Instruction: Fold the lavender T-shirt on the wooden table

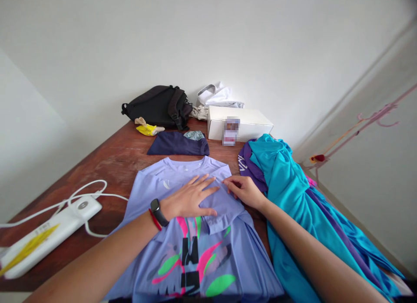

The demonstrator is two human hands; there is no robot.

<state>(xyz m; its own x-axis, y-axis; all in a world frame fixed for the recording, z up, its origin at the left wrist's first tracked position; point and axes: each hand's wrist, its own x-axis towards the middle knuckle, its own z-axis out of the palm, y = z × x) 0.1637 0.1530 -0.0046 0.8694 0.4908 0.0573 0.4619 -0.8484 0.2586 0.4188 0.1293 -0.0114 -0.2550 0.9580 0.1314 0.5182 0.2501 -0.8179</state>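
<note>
A lavender T-shirt (153, 233) with a pink, green and black print lies spread on the table, its neckline away from me. One sleeve is folded inward over the chest, on the right. Flat on the upper front rests my left hand (192, 196), fingers spread; a dark watch and a red band circle that wrist. At the shirt's right edge, near the shoulder, my right hand (243, 190) has its thumb and fingers pinched together on the fabric. Beyond the collar is a folded navy garment (172, 144) with a patterned patch.
Turquoise and purple clothes (289, 186) are heaped along the right side. A white power strip (55, 233) with a looping cord lies left. At the back are a black bag (156, 105), a white box (241, 116), a white cloth bag (216, 94) and a yellow item (146, 129).
</note>
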